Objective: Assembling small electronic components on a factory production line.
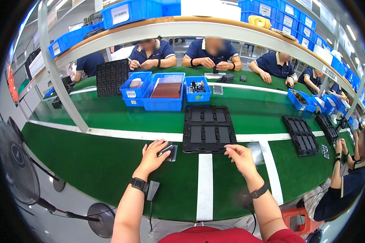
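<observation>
black six-pocket tray (pixel 185 135) looks filled; dark flat piece (pixel 172 153) lies outside by left hand (pixel 151 156), right hand (pixel 241 159) at tray edge, both grips unclear.

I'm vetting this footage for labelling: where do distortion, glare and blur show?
Head view: the shelf's white beam bows into an arc, and the corners fall black; head view: the clear sheet beside the right hand looks whitish, probably from glare; head view: a co-worker's head opposite is blurred, while the black tray looks fairly crisp.
</observation>
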